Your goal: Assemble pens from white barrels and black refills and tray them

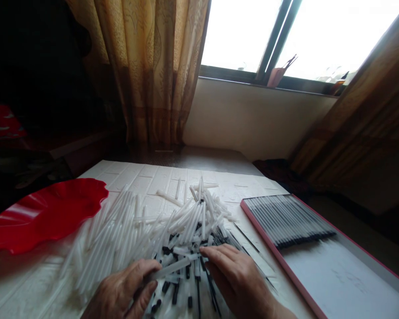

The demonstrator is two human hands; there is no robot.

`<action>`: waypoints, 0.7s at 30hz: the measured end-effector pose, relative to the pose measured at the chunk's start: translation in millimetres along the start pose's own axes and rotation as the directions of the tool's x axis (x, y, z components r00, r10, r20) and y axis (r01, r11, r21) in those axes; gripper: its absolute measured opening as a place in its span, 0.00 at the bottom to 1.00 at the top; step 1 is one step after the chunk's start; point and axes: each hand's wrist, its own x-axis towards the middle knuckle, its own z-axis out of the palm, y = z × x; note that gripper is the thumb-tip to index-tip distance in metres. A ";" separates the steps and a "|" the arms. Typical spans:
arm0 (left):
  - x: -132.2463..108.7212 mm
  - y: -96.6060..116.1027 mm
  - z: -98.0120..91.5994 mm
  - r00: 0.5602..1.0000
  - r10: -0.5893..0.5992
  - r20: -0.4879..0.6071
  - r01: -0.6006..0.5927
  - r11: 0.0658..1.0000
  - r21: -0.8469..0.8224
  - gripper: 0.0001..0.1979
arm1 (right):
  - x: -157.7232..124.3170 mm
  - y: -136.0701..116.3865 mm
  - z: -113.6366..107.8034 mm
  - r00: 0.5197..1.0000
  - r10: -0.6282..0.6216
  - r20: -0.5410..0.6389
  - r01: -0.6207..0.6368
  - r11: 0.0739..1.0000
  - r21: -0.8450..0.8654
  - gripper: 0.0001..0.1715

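My left hand [128,285] is closed, with thumb and fingers pinching a translucent white plastic tube [175,266] that points to the right. The far end of this tube reaches close to the fingertips of my right hand [237,274]. The fingers of that hand are pressed together and its thumb is hidden, so what they hold cannot be made out. Under and between both hands lies a pile of short clear pieces, black caps [190,302] and thin black rods [213,292]. More loose translucent tubes [115,239] are heaped to the left and beyond.
At the left stands a red wavy-edged plastic dish [49,212]. To the right, a pink-rimmed tray [264,239] holds a neat row of clear tubes with black ends [289,217]. A white brick-patterned sheet [142,173] covers the table. Beyond are a curtain [149,75] and a window.
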 end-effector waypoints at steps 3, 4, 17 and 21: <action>1.8 -2.3 1.2 0.998 0.057 -0.015 -0.056 0.998 0.019 0.12 | -1.0 5.0 -9.9 0.974 0.181 0.136 -0.163 0.977 -0.135 0.13; 2.1 -3.3 1.5 0.997 0.078 -0.016 -0.077 0.997 0.020 0.12 | -0.9 5.9 -15.1 0.954 0.247 0.172 -0.216 0.960 -0.179 0.13; 3.0 -3.6 2.0 0.987 0.162 0.011 -0.162 0.986 0.028 0.11 | 1.1 -11.0 -18.6 0.765 0.436 0.474 -0.266 0.885 -0.383 0.06; 2.5 -3.3 -0.7 0.986 0.165 0.027 -0.166 0.985 0.047 0.11 | 3.5 -15.0 -17.7 0.695 0.496 0.520 -0.293 0.856 -0.425 0.04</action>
